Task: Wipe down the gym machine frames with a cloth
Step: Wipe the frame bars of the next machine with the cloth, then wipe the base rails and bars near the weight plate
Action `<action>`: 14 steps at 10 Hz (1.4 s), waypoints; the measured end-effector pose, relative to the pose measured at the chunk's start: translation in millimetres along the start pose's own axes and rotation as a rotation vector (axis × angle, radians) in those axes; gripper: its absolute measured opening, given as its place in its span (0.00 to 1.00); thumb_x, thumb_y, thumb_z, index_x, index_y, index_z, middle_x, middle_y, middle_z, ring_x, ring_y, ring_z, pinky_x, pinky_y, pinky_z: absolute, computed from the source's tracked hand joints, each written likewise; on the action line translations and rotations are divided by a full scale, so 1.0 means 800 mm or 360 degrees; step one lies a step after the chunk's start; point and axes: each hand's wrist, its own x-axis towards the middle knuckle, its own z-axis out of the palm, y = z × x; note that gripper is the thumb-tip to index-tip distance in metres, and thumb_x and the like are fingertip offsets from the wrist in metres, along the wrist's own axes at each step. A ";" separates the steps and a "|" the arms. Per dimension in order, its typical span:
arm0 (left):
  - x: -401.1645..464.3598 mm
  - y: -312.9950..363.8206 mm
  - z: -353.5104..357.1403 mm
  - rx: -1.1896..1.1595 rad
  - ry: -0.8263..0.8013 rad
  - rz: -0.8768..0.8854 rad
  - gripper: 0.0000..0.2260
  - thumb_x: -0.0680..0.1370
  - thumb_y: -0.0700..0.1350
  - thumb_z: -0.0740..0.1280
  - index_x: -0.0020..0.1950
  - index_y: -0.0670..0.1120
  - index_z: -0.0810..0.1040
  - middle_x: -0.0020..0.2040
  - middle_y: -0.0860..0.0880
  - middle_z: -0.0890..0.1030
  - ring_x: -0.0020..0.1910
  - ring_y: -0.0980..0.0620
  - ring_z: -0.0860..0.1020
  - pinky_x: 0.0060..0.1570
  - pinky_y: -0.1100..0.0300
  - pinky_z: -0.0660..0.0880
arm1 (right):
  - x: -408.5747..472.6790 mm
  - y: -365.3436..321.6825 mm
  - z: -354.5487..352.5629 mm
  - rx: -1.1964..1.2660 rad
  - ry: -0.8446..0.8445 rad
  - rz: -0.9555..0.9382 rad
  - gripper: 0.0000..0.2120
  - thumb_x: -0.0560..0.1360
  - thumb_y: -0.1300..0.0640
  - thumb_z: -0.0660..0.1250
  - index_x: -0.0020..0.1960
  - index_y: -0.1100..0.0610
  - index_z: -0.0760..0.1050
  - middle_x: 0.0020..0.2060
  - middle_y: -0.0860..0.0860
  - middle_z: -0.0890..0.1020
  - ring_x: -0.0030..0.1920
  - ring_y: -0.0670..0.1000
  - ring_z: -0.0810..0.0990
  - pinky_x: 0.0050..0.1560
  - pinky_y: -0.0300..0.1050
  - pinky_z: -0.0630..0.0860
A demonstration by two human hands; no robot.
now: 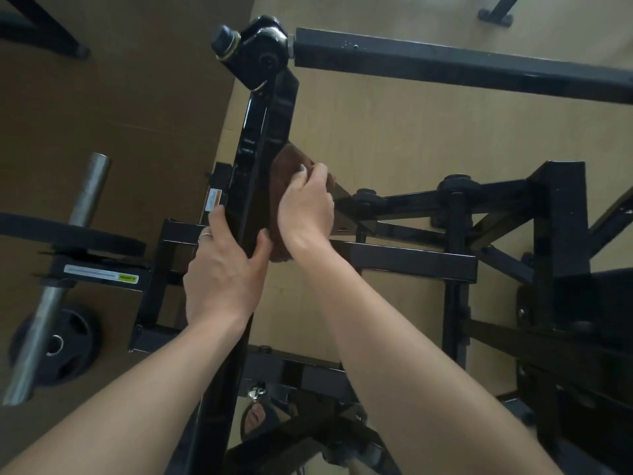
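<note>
brown cloth [284, 186] under right hand [306, 210], against frame bar [263, 132].

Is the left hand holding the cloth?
No, the right hand presses the brown cloth on the frame bar; the left hand grips bare bar.

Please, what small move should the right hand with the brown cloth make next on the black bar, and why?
Probably slide the brown cloth further up the black bar toward the pivot joint. The right hand presses the cloth on the bar's right side, the left hand grips the bar just below, and the stretch above lies uncovered.
</note>
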 end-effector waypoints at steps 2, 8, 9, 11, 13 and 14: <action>0.020 -0.009 -0.027 -0.0103 -0.0563 -0.0064 0.36 0.81 0.63 0.62 0.81 0.56 0.45 0.74 0.41 0.70 0.65 0.38 0.76 0.62 0.40 0.75 | -0.083 0.019 -0.062 0.0116 -0.0353 0.0046 0.11 0.86 0.42 0.52 0.59 0.44 0.71 0.50 0.46 0.80 0.54 0.54 0.80 0.57 0.55 0.78; -0.242 -0.051 -0.375 -0.0839 -0.1092 0.0215 0.20 0.76 0.47 0.71 0.69 0.54 0.75 0.61 0.52 0.83 0.62 0.52 0.80 0.70 0.48 0.71 | -0.423 -0.101 -0.172 0.0753 -0.1477 0.0420 0.20 0.81 0.42 0.63 0.64 0.55 0.79 0.56 0.55 0.85 0.58 0.59 0.84 0.64 0.62 0.78; -0.293 -0.066 -0.395 -0.0655 -0.1024 0.0228 0.21 0.70 0.43 0.71 0.63 0.52 0.78 0.56 0.48 0.85 0.58 0.48 0.82 0.66 0.44 0.75 | -0.470 -0.109 -0.195 0.0619 -0.1547 0.0404 0.18 0.82 0.42 0.62 0.61 0.53 0.80 0.53 0.53 0.86 0.53 0.55 0.84 0.60 0.57 0.79; -0.392 -0.080 -0.405 -0.0596 -0.0681 0.0122 0.20 0.70 0.50 0.74 0.62 0.59 0.79 0.55 0.58 0.84 0.59 0.56 0.81 0.68 0.47 0.73 | -0.521 -0.094 -0.239 0.0353 -0.1742 0.0258 0.16 0.82 0.40 0.62 0.60 0.49 0.80 0.51 0.48 0.86 0.48 0.49 0.85 0.51 0.49 0.82; -0.460 -0.100 -0.417 -0.0763 -0.0459 0.0016 0.17 0.76 0.43 0.71 0.64 0.57 0.78 0.57 0.56 0.83 0.59 0.58 0.79 0.63 0.58 0.73 | -0.545 -0.098 -0.259 -0.0157 -0.1930 -0.0005 0.31 0.75 0.28 0.65 0.63 0.52 0.82 0.56 0.53 0.86 0.59 0.56 0.85 0.67 0.53 0.75; -0.471 -0.116 -0.432 -0.0872 -0.0321 -0.0044 0.16 0.77 0.43 0.70 0.63 0.55 0.78 0.57 0.55 0.82 0.59 0.56 0.79 0.57 0.61 0.74 | -0.565 -0.116 -0.257 -0.0417 -0.1904 -0.0400 0.25 0.73 0.32 0.70 0.63 0.46 0.78 0.55 0.49 0.86 0.56 0.52 0.85 0.64 0.52 0.77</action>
